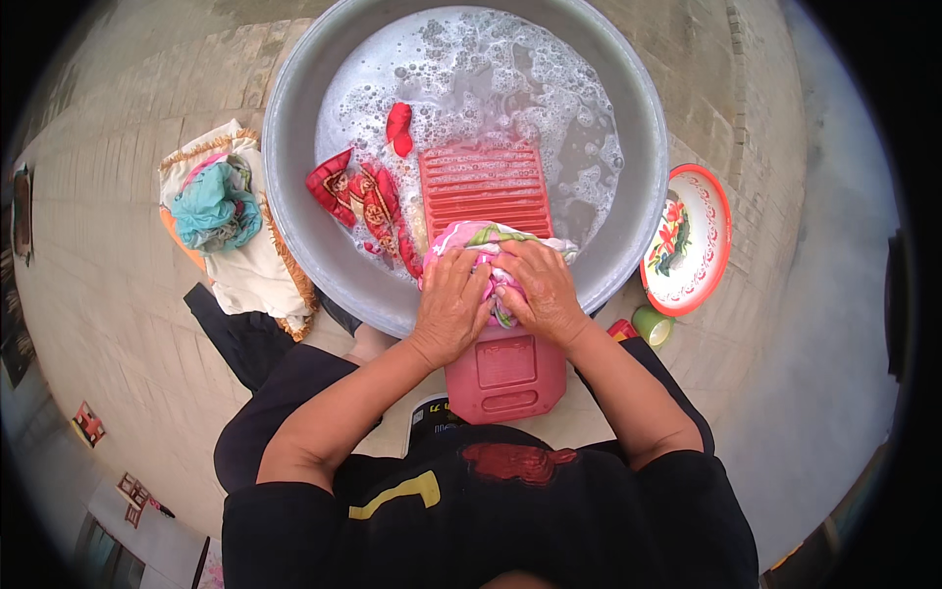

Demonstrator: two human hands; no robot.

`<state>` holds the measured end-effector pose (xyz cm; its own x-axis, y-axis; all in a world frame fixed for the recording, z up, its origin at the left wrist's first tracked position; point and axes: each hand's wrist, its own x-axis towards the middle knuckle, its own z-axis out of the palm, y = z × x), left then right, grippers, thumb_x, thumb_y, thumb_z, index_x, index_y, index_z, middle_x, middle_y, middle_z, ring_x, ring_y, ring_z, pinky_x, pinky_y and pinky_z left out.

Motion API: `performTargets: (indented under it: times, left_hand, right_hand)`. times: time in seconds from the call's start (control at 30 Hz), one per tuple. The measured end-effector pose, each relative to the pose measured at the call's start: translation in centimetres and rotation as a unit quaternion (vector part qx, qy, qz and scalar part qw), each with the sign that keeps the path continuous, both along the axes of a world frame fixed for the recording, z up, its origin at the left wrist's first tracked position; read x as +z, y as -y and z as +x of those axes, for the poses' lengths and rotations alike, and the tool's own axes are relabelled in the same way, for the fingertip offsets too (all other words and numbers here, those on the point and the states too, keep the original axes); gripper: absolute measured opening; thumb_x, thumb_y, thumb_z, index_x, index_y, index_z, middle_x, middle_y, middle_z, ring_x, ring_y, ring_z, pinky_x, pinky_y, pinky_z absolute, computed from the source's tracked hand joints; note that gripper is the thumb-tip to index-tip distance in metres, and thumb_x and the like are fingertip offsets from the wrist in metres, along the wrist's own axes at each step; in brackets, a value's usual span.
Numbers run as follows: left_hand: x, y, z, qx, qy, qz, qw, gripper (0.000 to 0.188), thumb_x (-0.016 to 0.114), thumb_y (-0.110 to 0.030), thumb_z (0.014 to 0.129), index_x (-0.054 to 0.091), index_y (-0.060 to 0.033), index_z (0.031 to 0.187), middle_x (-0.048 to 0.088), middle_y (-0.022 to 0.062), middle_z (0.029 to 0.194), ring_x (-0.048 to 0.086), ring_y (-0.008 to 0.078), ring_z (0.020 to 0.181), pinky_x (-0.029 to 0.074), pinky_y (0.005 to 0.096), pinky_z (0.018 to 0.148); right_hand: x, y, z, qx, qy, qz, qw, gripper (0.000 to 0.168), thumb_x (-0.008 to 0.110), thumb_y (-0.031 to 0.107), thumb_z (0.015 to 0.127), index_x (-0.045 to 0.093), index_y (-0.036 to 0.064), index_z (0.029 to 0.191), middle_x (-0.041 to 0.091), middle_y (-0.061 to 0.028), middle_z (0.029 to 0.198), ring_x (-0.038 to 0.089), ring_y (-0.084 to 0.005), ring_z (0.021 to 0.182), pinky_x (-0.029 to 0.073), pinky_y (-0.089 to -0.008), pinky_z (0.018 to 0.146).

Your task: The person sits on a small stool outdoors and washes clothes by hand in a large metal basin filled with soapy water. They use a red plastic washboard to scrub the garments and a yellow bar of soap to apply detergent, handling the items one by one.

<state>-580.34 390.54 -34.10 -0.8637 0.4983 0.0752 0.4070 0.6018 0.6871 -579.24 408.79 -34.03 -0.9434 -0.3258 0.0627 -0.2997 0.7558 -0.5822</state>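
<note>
Both my hands press a bunched pink, white and green cloth [471, 235] against a red plastic washboard [486, 188]. My left hand [452, 302] grips the cloth's left side, and my right hand [541, 291] holds its right side with the thumb curled inward. The washboard's ribbed end slopes into soapy water, while its handle end rests over the near rim towards my body. Around it is a large grey metal basin [291, 132] with suds on the water. A red patterned cloth [360, 195] and a small red item [399, 129] lie in the basin, left of the board.
Left of the basin, a teal garment [213, 206] lies on a cream fringed cloth [254, 283], with black fabric [239, 331] nearby. On the right are a red-rimmed floral enamel basin [717, 221], a green cup [653, 326] and a red object [622, 330]. The paved floor [110, 258] surrounds everything.
</note>
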Motion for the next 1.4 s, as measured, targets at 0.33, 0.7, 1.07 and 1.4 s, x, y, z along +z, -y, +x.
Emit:
performTargets:
  times: [0.33, 0.7, 1.07, 1.4]
  left_hand:
    - [-6.2, -3.0, -11.5, 0.128, 0.035, -0.035, 0.99, 0.017, 0.055, -0.013, 0.078, 0.054, -0.0036, 0.092, 0.055, 0.0158, 0.092, 0.051, 0.0336, 0.09, 0.041, 0.0465, 0.079]
    - [-2.3, 8.0, -14.9, 0.212, -0.104, -0.18, 0.955, 0.04, 0.063, -0.014, 0.079, 0.052, -0.0071, 0.117, 0.047, 0.0157, 0.126, 0.039, 0.0359, 0.121, 0.033, 0.0537, 0.096]
    - [-10.8, 7.0, -14.4, 0.173, 0.089, -0.263, 0.945, 0.047, 0.049, -0.011, 0.086, 0.046, -0.0145, 0.132, 0.031, 0.0158, 0.147, 0.023, 0.045, 0.136, 0.022, 0.0641, 0.105]
    - [-7.0, 13.0, -17.7, 0.081, 0.108, -0.095, 0.986, 0.035, 0.057, -0.018, 0.081, 0.056, -0.0122, 0.116, 0.052, 0.0144, 0.12, 0.047, 0.0361, 0.115, 0.041, 0.0459, 0.097]
  right_hand:
    - [-4.1, 1.7, -13.7, -0.15, 0.172, 0.115, 0.967, 0.017, 0.059, 0.02, 0.082, 0.059, 0.008, 0.093, 0.062, -0.0159, 0.094, 0.059, -0.0341, 0.088, 0.046, -0.0464, 0.078]
    - [-1.0, 1.9, -7.6, -0.095, 0.025, 0.053, 0.994, 0.043, 0.062, 0.018, 0.082, 0.052, 0.008, 0.122, 0.049, -0.014, 0.128, 0.042, -0.0354, 0.121, 0.033, -0.0447, 0.104]
    - [-4.8, 2.6, -1.1, -0.099, 0.098, 0.221, 0.965, 0.056, 0.058, 0.027, 0.086, 0.041, 0.013, 0.137, 0.033, -0.009, 0.146, 0.028, -0.0335, 0.134, 0.021, -0.0513, 0.111]
    - [-5.7, 2.7, -0.7, -0.094, 0.078, 0.242, 0.962, 0.056, 0.055, 0.029, 0.087, 0.039, 0.016, 0.139, 0.032, -0.0071, 0.148, 0.027, -0.0329, 0.136, 0.02, -0.053, 0.111]
